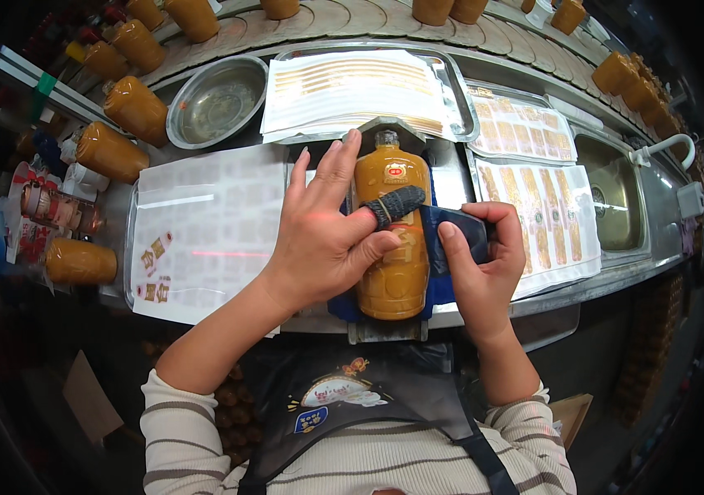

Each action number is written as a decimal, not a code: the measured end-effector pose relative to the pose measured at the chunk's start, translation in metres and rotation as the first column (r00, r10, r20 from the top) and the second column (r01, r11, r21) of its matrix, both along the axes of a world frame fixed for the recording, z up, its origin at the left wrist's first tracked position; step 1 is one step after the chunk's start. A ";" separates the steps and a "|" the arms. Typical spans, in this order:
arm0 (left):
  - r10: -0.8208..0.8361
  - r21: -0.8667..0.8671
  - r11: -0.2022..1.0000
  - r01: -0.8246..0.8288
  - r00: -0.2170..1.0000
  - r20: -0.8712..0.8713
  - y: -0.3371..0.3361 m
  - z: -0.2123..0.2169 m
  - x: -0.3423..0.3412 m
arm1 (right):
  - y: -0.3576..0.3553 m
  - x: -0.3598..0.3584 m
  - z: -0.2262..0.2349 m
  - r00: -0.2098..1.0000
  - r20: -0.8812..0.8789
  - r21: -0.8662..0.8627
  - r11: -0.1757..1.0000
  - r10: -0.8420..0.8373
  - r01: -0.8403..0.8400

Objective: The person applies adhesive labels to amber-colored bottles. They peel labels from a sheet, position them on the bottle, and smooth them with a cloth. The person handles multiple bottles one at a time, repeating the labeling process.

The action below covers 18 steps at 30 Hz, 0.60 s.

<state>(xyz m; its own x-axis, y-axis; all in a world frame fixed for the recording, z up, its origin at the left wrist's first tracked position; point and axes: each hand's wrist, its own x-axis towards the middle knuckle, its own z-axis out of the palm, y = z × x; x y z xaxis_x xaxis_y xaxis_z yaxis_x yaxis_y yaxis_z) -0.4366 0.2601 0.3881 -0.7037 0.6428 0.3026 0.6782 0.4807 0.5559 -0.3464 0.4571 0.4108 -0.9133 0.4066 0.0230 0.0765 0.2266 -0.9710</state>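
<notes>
A glossy mustard-brown bottle with a small red and white label near its neck lies in a metal holder lined with blue cloth. My left hand reaches across from the left with its fingers spread. A dark grey knitted finger cover on one finger presses on the bottle's front, and the thumb touches just below. On the other side, my right hand pinches a dark blue flat piece between thumb and fingers. Its edge meets the bottle's right side. Part of the bottle's front is hidden under my left fingers.
At left lies a translucent sticker sheet with a few gold labels. A metal bowl and a tray of gold-striped sheets stand behind. Gold label sheets and a sink are at right. Several brown bottles stand at left.
</notes>
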 end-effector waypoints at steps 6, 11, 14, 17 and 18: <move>-0.018 0.063 0.998 0.016 0.999 0.034 -0.020 -0.015 -0.011 | 0.003 0.000 -0.004 0.999 -0.038 0.067 0.998 0.013 -0.011; -0.040 0.026 0.999 0.039 0.999 0.028 -0.010 -0.008 -0.029 | 0.002 0.000 0.000 0.999 -0.041 0.090 0.996 0.021 -0.017; -0.050 0.075 0.996 0.039 0.987 0.151 -0.001 -0.010 -0.037 | 0.002 0.001 -0.002 0.999 -0.033 0.143 0.989 0.034 -0.029; -0.089 0.117 0.991 0.069 0.980 0.179 0.004 -0.012 -0.043 | 0.003 0.001 -0.005 0.999 -0.039 0.188 0.982 0.038 -0.030; -0.105 0.125 0.989 0.084 0.980 0.168 0.005 -0.012 -0.043 | 0.004 0.001 -0.004 0.998 -0.044 0.197 0.980 0.039 -0.029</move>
<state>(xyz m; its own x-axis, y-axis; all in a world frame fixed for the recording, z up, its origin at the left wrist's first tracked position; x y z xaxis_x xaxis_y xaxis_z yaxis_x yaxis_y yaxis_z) -0.4794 0.2650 0.3764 -0.6901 0.6763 0.2577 0.6053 0.3442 0.7178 -0.3450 0.4606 0.4064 -0.9225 0.3586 0.1427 0.0206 0.4148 -0.9097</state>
